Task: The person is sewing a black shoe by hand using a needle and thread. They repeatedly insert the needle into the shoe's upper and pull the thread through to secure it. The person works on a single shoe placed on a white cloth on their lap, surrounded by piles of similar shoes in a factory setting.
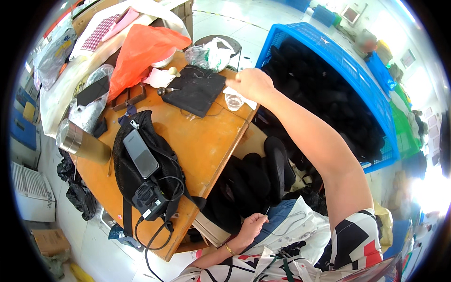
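Note:
My right arm stretches out to the table's far right corner, where my right hand (251,84) is closed, its fingers curled. What it holds, if anything, is too small to tell. Just below that hand, a small clear plastic cup (233,101) stands on white paper. Low in the view, my left hand (252,227) pinches something thin that I cannot make out, above the white and blue cloth (300,225) on my lap. Several black padded shoe-like pieces (277,164) lie beside it. On the tabletop, a black cloth (195,89) lies next to an awl (162,90).
A blue crate (329,44) full of black pieces stands at right. The wooden table (206,136) carries a black bag (126,164), a grey power bank (141,152), cables, a steel flask (84,141), an orange plastic bag (143,51) and a clear plastic bag (209,55).

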A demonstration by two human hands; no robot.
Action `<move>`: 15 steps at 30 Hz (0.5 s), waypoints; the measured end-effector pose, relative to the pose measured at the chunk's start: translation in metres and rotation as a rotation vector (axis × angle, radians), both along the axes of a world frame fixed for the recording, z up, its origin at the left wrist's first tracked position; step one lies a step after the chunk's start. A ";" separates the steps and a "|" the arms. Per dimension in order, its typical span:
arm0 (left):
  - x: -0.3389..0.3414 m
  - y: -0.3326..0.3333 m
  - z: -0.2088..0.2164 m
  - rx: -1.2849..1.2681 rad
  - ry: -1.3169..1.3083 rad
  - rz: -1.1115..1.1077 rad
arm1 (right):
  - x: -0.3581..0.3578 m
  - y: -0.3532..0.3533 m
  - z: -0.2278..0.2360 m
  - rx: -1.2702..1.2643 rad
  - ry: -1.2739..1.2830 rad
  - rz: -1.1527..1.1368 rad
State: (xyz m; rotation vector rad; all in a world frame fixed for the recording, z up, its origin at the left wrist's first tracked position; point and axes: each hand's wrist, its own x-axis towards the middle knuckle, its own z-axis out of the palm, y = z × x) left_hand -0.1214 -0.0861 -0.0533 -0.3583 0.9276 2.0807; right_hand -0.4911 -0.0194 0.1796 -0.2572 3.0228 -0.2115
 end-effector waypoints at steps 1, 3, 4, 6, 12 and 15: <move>0.000 0.000 0.000 -0.001 0.001 0.003 | 0.002 0.001 0.007 -0.046 0.038 -0.025; 0.001 0.002 0.000 -0.005 0.005 0.003 | -0.001 0.008 0.006 -0.109 0.149 -0.048; 0.002 0.003 0.001 -0.006 0.006 -0.006 | -0.004 0.016 0.005 -0.134 0.213 -0.055; 0.004 0.004 0.003 -0.010 0.007 -0.021 | -0.015 0.043 0.002 -0.186 0.338 -0.067; 0.006 -0.001 0.006 -0.069 0.004 -0.005 | 0.012 0.173 0.028 -0.816 0.414 -0.296; 0.004 -0.001 0.013 -0.091 0.028 -0.017 | 0.055 0.265 0.033 -0.329 0.577 -0.518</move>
